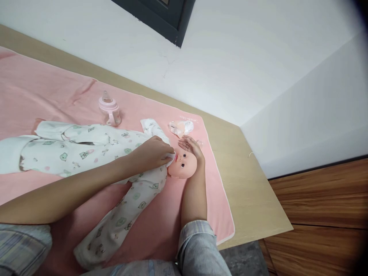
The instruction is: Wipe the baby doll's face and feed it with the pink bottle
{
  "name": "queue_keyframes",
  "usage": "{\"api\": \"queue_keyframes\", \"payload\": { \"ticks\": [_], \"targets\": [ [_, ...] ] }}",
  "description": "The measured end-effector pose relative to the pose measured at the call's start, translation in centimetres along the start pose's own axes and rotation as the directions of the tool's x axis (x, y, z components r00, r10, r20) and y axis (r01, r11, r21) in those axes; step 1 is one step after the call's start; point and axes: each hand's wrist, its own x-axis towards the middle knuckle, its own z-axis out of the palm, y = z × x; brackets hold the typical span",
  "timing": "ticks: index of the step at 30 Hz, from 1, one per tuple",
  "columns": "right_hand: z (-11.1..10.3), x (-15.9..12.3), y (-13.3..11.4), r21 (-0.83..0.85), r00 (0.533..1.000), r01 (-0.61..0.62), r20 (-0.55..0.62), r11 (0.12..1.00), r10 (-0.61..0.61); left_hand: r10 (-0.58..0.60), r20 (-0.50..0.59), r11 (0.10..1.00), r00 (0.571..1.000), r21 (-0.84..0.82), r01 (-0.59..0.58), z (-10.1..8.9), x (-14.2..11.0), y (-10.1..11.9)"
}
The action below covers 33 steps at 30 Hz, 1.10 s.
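Head view: the left hand (156,151) is pinching a cloth (170,160) at the doll's (188,168) mouth; the right hand (194,148), half-open, is curving beside its head. Careful wiping is calling for light pressure.

- The bald doll (185,167) lies face up on a pink blanket (211,199), eyes open, in white clothes with an animal print, its head beside the right hand (193,148).
- The white cloth (171,159), crumpled, is pinched in the left hand (153,153) by the doll's mouth.
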Motion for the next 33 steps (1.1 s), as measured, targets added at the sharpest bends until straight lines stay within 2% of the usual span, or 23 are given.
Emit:
{"api": "queue_keyframes", "payload": {
  "ticks": [3,6,10,16,21,28,33],
  "targets": [
    [0.0,-0.1,0.2,-0.014,1.000,0.029,-0.001,0.999,-0.029,-0.031,0.033,0.994,0.999,0.109,0.027,-0.1,0.1,0.0],
    [-0.1,-0.1,0.4,0.005,0.998,0.056,-0.010,0.998,-0.056,-0.032,0.011,0.992,0.999,0.122,0.031,-0.2,0.2,0.0],
    [-0.2,0.1,0.3,0.033,0.999,0.033,-0.029,0.999,-0.032,-0.020,0.017,0.991,1.000,0.130,0.018,-0.1,0.1,0.1],
    [-0.4,0.4,0.4,0.038,0.998,0.036,-0.045,0.999,-0.034,0.015,-0.093,0.991,0.996,0.132,-0.003,0.2,0.0,0.0],
    [-0.3,0.4,0.6,0.044,0.998,0.055,-0.043,0.997,-0.054,0.054,-0.110,0.989,0.992,0.142,-0.039,0.6,0.1,-0.3],
    [0.8,-0.5,-0.5,0.034,0.996,0.048,-0.072,0.998,-0.046,0.086,-0.144,0.985,0.986,0.160,-0.062,1.1,0.1,-0.4],
    [0.7,-0.8,-0.6,-0.001,0.997,0.053,-0.053,0.999,-0.053,0.093,-0.181,0.984,0.979,0.169,-0.062,1.2,0.0,-0.6]
  ]
}}
